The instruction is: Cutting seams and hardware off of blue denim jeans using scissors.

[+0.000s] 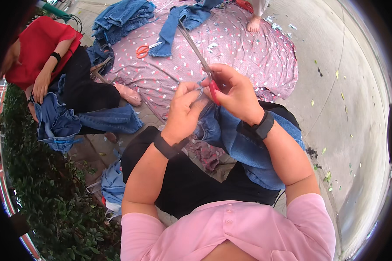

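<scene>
In front of me, my right hand [238, 93] is closed around a pair of long scissors [214, 90] with red handles. Their thin metal blades slant up and away to the left, over the patterned cloth. Close beside it, my left hand [183, 114] pinches a thin grey-blue edge or strand of denim; exactly which part is hard to make out. The blue jeans [248, 150] hang below both hands and lie over my right thigh. The fingertips of the two hands nearly meet near the scissor handles.
A pink patterned cloth [252, 56] covers the ground ahead, bearing denim pieces [183, 24] and orange-handled scissors [142, 51]. Folded jeans [119, 19] are heaped behind. At left, a person in red [52, 39] sits with jeans [59, 119]. Another person's bare foot [253, 24] rests at the far edge.
</scene>
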Available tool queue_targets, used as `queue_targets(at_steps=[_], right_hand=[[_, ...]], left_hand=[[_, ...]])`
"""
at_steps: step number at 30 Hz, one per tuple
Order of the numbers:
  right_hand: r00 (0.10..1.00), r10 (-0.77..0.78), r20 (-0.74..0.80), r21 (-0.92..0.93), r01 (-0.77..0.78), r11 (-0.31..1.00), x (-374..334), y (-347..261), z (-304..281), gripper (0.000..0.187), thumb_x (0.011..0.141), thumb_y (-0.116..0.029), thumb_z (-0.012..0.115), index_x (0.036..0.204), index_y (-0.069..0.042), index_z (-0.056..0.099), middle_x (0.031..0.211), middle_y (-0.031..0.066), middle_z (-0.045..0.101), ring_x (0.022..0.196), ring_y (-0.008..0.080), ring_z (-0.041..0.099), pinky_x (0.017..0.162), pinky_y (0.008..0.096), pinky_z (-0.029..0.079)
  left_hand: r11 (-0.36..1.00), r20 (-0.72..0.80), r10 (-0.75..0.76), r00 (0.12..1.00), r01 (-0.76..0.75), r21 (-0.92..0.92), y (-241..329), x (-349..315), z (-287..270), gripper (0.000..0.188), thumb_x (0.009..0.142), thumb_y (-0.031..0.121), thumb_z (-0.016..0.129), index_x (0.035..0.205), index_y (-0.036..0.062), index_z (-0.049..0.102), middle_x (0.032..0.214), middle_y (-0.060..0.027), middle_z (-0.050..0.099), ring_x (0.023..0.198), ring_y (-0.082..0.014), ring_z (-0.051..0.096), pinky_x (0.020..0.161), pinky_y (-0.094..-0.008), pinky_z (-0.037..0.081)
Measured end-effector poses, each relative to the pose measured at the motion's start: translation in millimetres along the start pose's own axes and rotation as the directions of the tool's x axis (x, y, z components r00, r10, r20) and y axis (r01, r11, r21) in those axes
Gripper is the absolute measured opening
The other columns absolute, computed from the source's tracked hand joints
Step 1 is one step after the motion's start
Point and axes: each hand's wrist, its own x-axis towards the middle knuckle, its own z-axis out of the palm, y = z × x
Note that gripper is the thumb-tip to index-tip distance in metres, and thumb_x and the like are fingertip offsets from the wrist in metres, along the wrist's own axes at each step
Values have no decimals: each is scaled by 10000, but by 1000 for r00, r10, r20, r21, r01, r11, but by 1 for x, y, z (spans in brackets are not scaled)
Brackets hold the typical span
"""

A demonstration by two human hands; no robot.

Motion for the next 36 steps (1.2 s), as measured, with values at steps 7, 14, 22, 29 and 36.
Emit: queue_targets(at_steps=[7,14,22,29,36], right_hand=[[997,-80,-14,-134,77,988,1,4,0,361,817,-11,651,1162,-26,545,912,14,607,842,50,554,718,213,478],[991,-134,-28,-229,125,965,0,-2,1,334,811,-25,656,1132,-30,563,830,-4,590,751,32,528,635,205,461],[995,-97,-36,-196,88,977,-1,-3,-1,322,812,-31,654,1122,-34,567,803,-5,586,724,25,518,612,198,452],[997,-60,-50,-154,51,987,-1,-1,-5,339,808,-25,656,1134,-36,565,829,-1,608,723,27,541,627,200,464],[991,-134,0,-331,127,935,-7,-1,-13,374,788,-89,701,1131,-30,563,828,64,634,713,78,585,643,236,480]], left_hand=[[999,33,-41,999,42,-5,0,2,0,146,839,73,630,952,-20,634,1008,-106,531,939,-208,506,819,-295,408],[998,46,-52,998,54,-27,1,1,1,150,837,80,637,954,-13,643,1012,-99,533,943,-203,506,823,-291,408],[998,3,-37,999,37,-55,0,1,2,158,850,104,621,974,12,658,984,-87,523,904,-184,524,761,-288,434],[992,19,-64,998,66,-105,-3,0,0,164,876,121,603,963,-11,645,1018,-80,521,935,-167,511,795,-273,417],[972,15,-149,989,149,-184,-4,-1,-4,170,917,108,537,929,-35,626,1055,-37,490,907,-91,459,763,-223,376]])
